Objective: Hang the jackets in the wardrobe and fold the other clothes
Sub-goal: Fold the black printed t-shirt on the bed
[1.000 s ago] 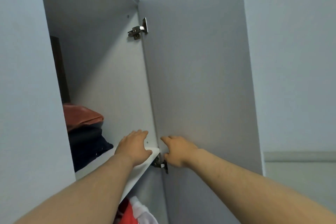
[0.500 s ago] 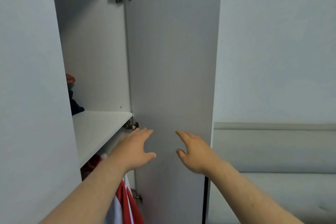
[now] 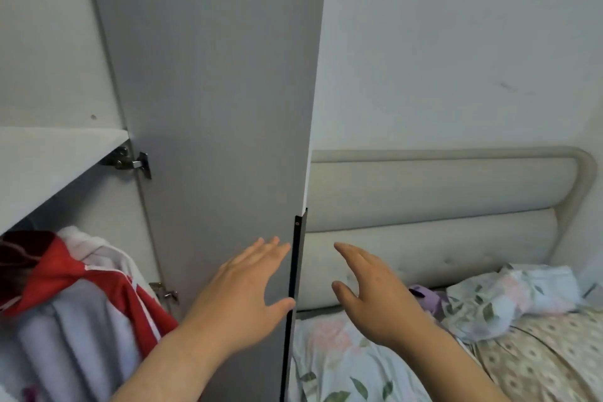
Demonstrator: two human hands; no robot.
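Observation:
The grey wardrobe door [image 3: 215,81] stands open in front of me, with a black handle strip [image 3: 295,264] along its edge. My left hand [image 3: 248,294] is open, its fingers spread in front of the door's inner face beside the handle strip. My right hand [image 3: 372,294] is open and empty, just right of the door's edge. Inside the wardrobe at the lower left hang a red and white jacket [image 3: 81,274] and a pale grey garment [image 3: 65,343], under a white shelf [image 3: 49,153].
A bed with a padded beige headboard [image 3: 440,206] lies to the right. On it are floral bedding [image 3: 342,362], a crumpled floral cloth [image 3: 509,297] and a small purple item [image 3: 421,295]. Metal hinges [image 3: 130,161] join the door to the wardrobe.
My view has dropped down and to the right, from the upper shelf to the bed. Both hands have left the shelf edge and hinge and now sit lower, either side of the door's edge.

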